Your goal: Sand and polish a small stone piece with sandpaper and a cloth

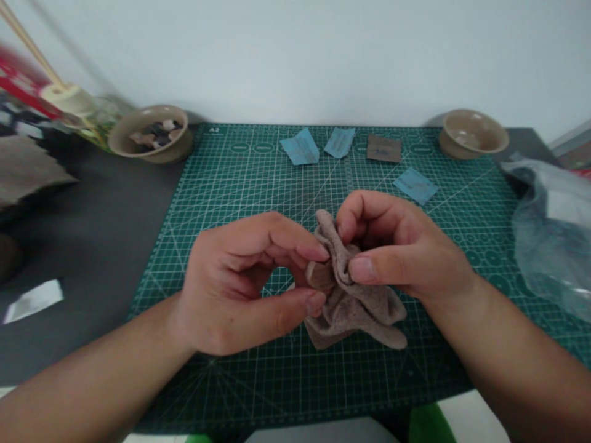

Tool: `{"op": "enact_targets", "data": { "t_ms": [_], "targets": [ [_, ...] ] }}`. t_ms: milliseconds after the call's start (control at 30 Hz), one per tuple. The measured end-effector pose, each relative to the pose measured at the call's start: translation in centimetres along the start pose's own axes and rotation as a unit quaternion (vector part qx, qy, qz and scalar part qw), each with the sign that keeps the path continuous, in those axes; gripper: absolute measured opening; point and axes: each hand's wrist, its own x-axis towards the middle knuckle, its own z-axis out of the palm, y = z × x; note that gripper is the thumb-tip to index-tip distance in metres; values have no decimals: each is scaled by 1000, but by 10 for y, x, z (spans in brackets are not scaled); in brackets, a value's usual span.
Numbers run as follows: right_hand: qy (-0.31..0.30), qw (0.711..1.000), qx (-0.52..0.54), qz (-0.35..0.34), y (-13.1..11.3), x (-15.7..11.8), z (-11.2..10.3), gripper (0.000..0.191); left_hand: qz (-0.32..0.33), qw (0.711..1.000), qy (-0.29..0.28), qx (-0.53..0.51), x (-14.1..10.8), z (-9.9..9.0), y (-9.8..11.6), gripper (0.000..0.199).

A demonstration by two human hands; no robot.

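Observation:
Between the thumb and fingers of my left hand is a small brown wooden piece, pinched at its edge. A crumpled greyish-brown cloth wraps partly round the piece and hangs down to the right. My right hand pinches the cloth with thumb and fingers, pressed against the right side of the piece. The far side of the piece is covered by cloth, so its full shape is hidden. Both hands are held above the green cutting mat.
Blue paper squares and a brown sandpaper square lie at the mat's back. A bowl of small pieces stands back left, another bowl back right. A clear plastic bag lies right; a reed diffuser stands left.

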Motion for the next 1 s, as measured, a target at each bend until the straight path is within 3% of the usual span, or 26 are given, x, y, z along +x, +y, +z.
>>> {"op": "enact_targets", "data": {
  "t_ms": [167, 367, 600, 867, 1000],
  "targets": [
    [17, 994, -106, 5, -4, 1, 4, 30, 64, 992, 10, 104, 0, -3, -5, 31],
    [0, 984, -179, 2, 2, 3, 1, 39, 123, 952, -35, 277, 2, -5, -8, 20],
    [1, 979, -203, -17, 4, 4, -3, 40, 142, 933, -34, 329, 3, -7, -7, 16],
    [-15, 937, -348, 35, 5, 3, -3, 38, 172, 907, -118, 366, 11, -9, -9, 15],
    [-8, 942, -336, 1, 5, 2, 0, 32, 158, 913, -95, 365, 10, -9, -9, 12]
  ]
}}
